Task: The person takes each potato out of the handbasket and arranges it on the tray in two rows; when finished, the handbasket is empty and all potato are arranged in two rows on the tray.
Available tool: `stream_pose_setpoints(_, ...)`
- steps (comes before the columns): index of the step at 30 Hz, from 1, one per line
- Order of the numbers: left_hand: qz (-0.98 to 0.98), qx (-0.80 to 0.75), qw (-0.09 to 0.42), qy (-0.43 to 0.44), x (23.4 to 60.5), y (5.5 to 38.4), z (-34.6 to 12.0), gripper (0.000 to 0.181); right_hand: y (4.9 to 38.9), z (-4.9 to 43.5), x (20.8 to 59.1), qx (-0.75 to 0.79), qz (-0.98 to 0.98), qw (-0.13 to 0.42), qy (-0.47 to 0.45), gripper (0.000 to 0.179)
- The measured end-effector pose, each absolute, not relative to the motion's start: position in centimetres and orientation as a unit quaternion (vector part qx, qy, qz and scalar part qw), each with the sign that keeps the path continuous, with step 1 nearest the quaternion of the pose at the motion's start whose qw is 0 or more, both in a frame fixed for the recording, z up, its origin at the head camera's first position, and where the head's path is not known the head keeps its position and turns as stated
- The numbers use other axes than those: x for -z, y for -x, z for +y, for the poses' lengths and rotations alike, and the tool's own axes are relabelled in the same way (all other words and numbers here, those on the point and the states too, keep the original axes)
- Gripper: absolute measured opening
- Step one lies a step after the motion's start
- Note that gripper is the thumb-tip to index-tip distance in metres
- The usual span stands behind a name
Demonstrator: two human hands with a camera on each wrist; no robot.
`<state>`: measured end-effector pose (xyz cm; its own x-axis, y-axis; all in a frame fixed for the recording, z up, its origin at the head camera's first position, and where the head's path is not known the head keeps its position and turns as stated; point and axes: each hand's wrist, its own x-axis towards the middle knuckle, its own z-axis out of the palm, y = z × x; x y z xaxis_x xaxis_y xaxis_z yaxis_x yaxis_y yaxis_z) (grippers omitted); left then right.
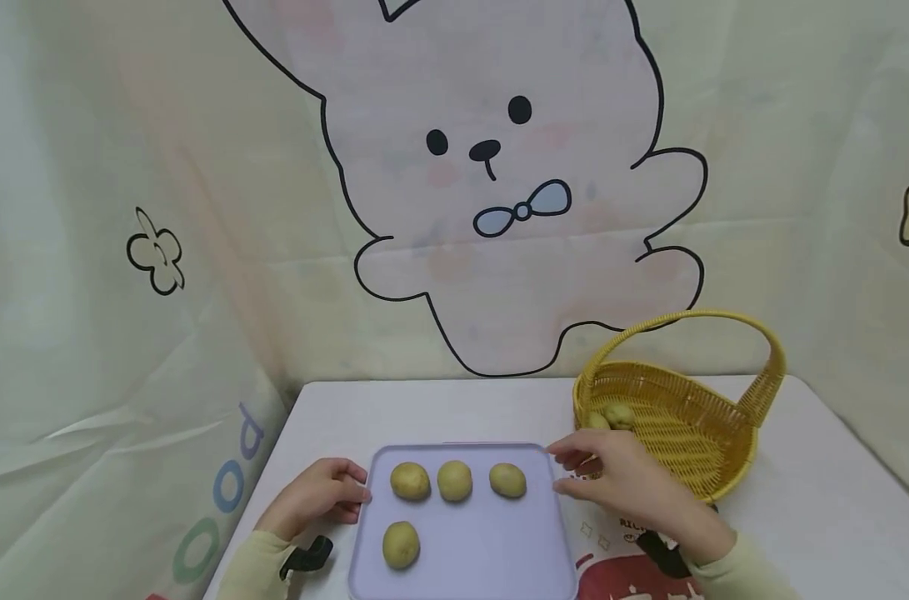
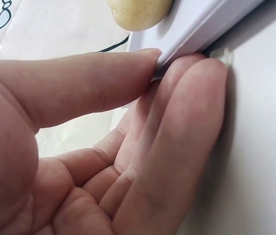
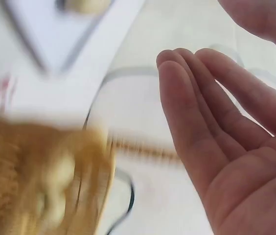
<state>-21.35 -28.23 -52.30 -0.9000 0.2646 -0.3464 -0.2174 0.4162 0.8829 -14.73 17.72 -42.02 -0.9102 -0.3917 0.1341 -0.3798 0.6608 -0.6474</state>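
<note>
My left hand (image 1: pixel 327 493) pinches the left rim of a pale lilac tray (image 1: pixel 484 557), the thumb on the rim and the fingers against its outer side. On the tray, three potatoes (image 1: pixel 410 482) line up along the back, and another potato (image 1: pixel 401 546) sits nearer the front left. The left wrist view shows one potato (image 2: pixel 140 12) just beyond the thumb. My right hand (image 1: pixel 622 473) holds nothing, its fingers loosely extended between the tray's right edge and a yellow woven basket (image 1: pixel 724 433). Inside the basket's left end lie potatoes (image 1: pixel 617 414).
The basket's tall arched handle (image 1: pixel 694 315) rises above it at the back right. Beneath my right forearm, a printed red and white sheet (image 1: pixel 626 575) lies beside the tray on the white table (image 1: pixel 439 408). A cartoon-printed curtain (image 1: pixel 499 292) hangs behind.
</note>
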Motion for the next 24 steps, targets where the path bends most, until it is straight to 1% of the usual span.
stream_pose_setpoints(5,0.810,-0.541,0.226,-0.011,52.4,21.3,-28.4,0.032,16.2,22.1,41.1,0.317,0.935,-0.020,0.158,0.034)
stream_pose_setpoints(8,0.810,-0.541,0.226,-0.012,52.4,21.4,-28.2,0.031,17.6,24.4,41.1,0.289,0.946,-0.027,0.143,0.038)
stream_pose_setpoints(16,0.808,-0.543,0.229,-0.011,52.4,21.5,-28.2,0.032,22.1,28.4,42.3,0.279,0.954,0.026,0.109,0.046)
stream_pose_setpoints(24,0.808,-0.542,0.229,-0.011,52.2,21.4,-28.3,0.034,24.9,30.3,44.0,0.296,0.948,0.067,0.097,0.058)
